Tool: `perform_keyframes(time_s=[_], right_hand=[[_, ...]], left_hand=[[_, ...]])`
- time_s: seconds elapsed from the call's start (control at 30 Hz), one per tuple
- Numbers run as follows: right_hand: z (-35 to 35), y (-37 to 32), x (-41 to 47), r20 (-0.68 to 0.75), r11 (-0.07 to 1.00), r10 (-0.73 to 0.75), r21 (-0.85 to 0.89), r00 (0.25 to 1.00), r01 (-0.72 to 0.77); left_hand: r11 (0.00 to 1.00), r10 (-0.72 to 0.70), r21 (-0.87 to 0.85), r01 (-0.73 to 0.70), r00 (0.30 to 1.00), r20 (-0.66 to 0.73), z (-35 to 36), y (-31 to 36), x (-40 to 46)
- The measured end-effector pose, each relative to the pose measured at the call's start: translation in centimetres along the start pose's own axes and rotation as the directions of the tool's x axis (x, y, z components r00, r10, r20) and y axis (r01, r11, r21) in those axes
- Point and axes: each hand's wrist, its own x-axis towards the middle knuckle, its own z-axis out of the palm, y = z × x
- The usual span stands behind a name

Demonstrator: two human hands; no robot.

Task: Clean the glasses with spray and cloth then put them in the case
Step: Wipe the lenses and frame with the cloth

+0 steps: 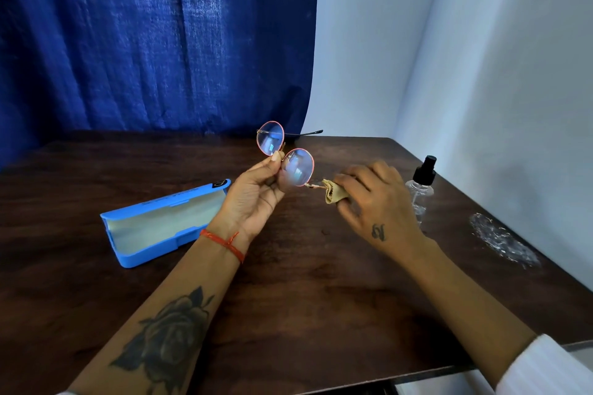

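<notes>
The left hand [256,192] pinches the glasses [285,154] at the bridge, steadying them; just right, the right hand [372,199] grips the cloth [333,192] against the hinge.

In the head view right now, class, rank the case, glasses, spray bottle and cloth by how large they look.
1. blue case
2. glasses, held nearer the camera, so unsure against the bottle
3. spray bottle
4. cloth, bunched, partly hidden by the right hand

The case [165,224] lay open on the table [321,314] toward its left edge, the bottle [421,189] stood near the right edge. Between them, above the table's middle, the left hand [255,194] held the glasses [285,154], with the right hand [373,199] and cloth [333,192] just right of them.
</notes>
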Motion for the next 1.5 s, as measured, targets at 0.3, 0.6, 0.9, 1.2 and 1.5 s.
perform_keyframes(time_s=[0.3, 0.6, 0.9, 1.2, 1.5], right_hand=[[-1.0, 2.4, -0.5, 0.158, 0.986, -0.048, -0.151, 0.986, 0.072], [-2.6, 4.8, 1.3, 0.194, 0.979, 0.006, -0.199, 0.981, 0.033], [-4.1, 3.3, 3.9, 0.044, 0.771, 0.517, 0.409, 0.855, -0.487], [-1.8, -2.0, 8.9, 0.07, 0.841, 0.224, 0.49, 0.972, -0.229], [-1.0, -0.6, 9.0, 0.339, 0.932, 0.044, 0.324, 0.94, -0.16]], left_hand=[[0.994, -0.063, -0.087, 0.063, 0.998, 0.003, -0.4, 0.9, -0.2], [0.986, -0.12, -0.112, 0.126, 0.991, 0.062, -0.8, 1.5, -0.3], [0.971, -0.129, 0.228, 0.078, 0.967, 0.219, -1.1, 1.6, -0.5], [0.912, -0.171, 0.407, 0.044, 0.944, 0.281, -1.1, 1.3, -0.9], [0.915, -0.145, 0.403, 0.029, 0.955, 0.26, -0.9, 1.2, -1.0]])
